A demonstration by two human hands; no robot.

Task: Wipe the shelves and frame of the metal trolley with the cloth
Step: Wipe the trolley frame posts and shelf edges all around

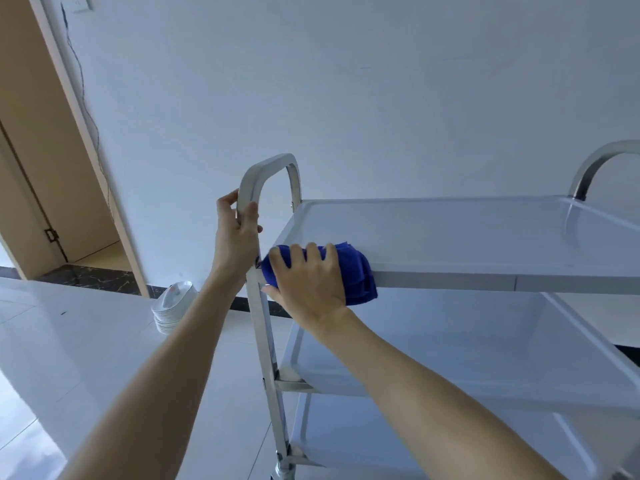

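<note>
Metal trolley (450, 278) filled frame from centre toward 4 o'clock, three shelves stacked. Top shelf (467, 233) bare, pale. Frame upright (263, 327) ran toward 6 o'clock. My left hand (237, 237), grip wrapped shut around handle loop (266, 168). My right hand (311, 282), grip pressed flat on blue cloth (360, 271), fingers spread, at top shelf's near-left corner. Plate stack (171, 306) on floor at 9 o'clock.

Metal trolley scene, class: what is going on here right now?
A person is cleaning a three-shelf metal trolley. The left hand grips the upright of the trolley's curved handle frame, steadying it. The right hand presses a folded blue cloth over the front left corner of the top shelf. A stack of white plates sits on the floor behind.
</note>
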